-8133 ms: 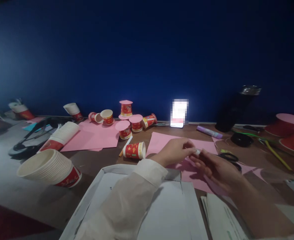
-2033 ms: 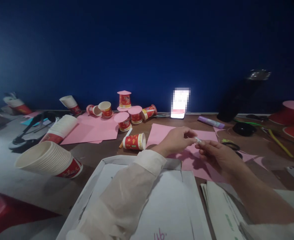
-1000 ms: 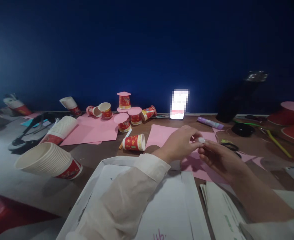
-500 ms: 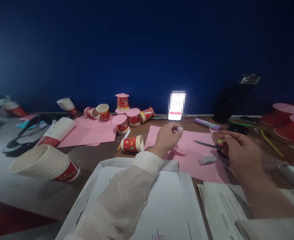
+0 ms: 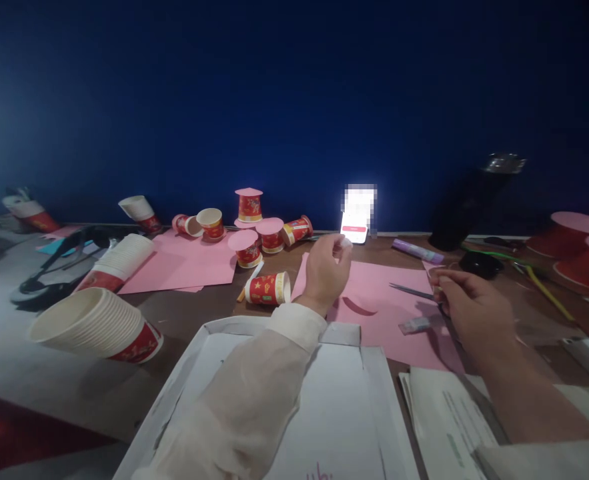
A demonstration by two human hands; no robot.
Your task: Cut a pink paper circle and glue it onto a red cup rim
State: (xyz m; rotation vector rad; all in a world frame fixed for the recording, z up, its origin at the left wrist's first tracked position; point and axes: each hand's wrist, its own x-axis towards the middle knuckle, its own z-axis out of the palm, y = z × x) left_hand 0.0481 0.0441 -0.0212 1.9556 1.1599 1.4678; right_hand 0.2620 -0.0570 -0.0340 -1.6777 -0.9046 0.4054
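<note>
My left hand [image 5: 327, 270] is closed in a pinch on a small white piece [image 5: 347, 243], too blurred to name, above the far left part of a pink paper sheet [image 5: 394, 313]. My right hand [image 5: 477, 307] is pinched at the sheet's right side; whatever lies between its fingertips is too small to make out. Dark scissors [image 5: 411, 291] point left from beside the right fingers, their handles hidden by the hand. A small clear-and-white item [image 5: 414, 326], perhaps an eraser, rests on the sheet. Left of my left wrist, a red paper cup [image 5: 267, 289] lies on its side.
Behind stand a lit phone [image 5: 355, 220], a purple tube [image 5: 417, 251] and a dark bottle [image 5: 467, 200]. Pink-topped cups [image 5: 249, 207] and nested cups [image 5: 99, 327] are at left. A white box lid [image 5: 344, 400] lies in front, papers [image 5: 444, 413] beside it.
My left hand has drawn slightly left with the white piece, which is now more covered by the fingers. My right hand has shifted slightly left and down; a yellow-green bit at its fingertips no longer shows clearly.
</note>
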